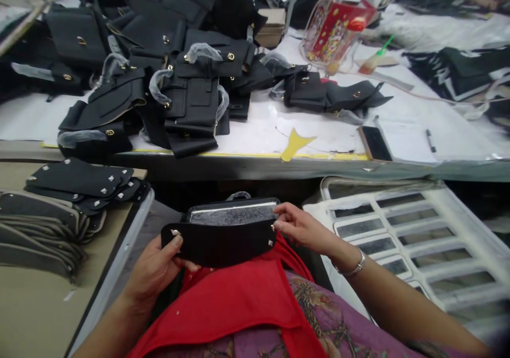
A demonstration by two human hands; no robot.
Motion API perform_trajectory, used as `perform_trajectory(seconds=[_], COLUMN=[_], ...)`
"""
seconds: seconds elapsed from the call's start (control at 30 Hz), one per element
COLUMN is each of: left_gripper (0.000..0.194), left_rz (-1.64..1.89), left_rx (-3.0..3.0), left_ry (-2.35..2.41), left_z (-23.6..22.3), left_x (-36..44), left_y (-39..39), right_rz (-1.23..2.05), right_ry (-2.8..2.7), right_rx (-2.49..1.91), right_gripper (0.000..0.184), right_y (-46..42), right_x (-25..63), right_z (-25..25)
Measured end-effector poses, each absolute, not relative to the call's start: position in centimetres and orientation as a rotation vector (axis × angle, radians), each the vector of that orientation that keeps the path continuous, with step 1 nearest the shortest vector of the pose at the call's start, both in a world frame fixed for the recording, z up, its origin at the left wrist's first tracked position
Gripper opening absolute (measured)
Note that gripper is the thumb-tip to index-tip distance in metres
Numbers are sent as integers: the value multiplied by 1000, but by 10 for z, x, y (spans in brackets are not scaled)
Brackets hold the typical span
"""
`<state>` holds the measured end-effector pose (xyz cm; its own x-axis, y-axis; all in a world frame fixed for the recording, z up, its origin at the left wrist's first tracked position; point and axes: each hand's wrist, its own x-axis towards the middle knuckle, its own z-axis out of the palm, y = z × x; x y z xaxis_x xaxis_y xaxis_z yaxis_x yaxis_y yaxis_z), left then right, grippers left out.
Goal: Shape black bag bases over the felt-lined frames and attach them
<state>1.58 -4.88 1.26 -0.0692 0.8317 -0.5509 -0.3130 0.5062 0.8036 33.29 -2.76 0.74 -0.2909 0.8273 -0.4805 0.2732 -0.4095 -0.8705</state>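
Holding in the left hand (157, 265), at seven o'clock, the left end of a black panel (219, 247), thumb on top, fingers tucked beneath. With the right hand (303, 229), toward five o'clock, reaching to the other end, thumb and forefinger narrowed beside a small metal stud (272, 227); cannot tell whether closed on it. Find the panel between both hands, nearer seven than six o'clock, in front of a black case (231, 216) with a grey top; cannot tell whether joined to it. Looks part-done: already carrying metal pieces at both ends. Seemingly left to handle: at nine o'clock, a loose stack of similar panels (75, 180). Apparently further along, at ten o'clock: heaped black bags (195, 97). Can read no brand or label; can make out colourful print on a red carton (329, 26) at one o'clock, too blurred to spell out.
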Motion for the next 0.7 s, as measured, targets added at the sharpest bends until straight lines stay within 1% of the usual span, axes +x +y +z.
perform_trajectory(seconds=[0.13,0.23,0.37,0.47,0.53,0.63,0.7], left_gripper=[33,33,35,34,34,33,33], left_rz=[1038,1020,1010,1005,976,930,927], left_rx=[498,474,473,537,616,734,754], left_ry=[1342,1370,1397,1462,1526,1615,1635], left_z=[12,8,5,2,0,-4,-7], left_x=[17,19,24,25,24,22,21], left_y=[-44,-43,-39,-33,-28,-23,-19], right_rz=[2000,2159,2250,2157,2040,1825,1759], right_ry=[-1407,-1337,-1327,-1360,-1367,-1436,-1482], right_rx=[-1397,-1304,-1166,-1382,-1544,-1690,-1705], right_gripper=[32,31,32,35,38,34,30], right_y=[-23,-19,-13,-8,-4,0,1], right_x=[344,354,360,360,358,354,353], right_z=[2,-2,-1,2,2,0,-3])
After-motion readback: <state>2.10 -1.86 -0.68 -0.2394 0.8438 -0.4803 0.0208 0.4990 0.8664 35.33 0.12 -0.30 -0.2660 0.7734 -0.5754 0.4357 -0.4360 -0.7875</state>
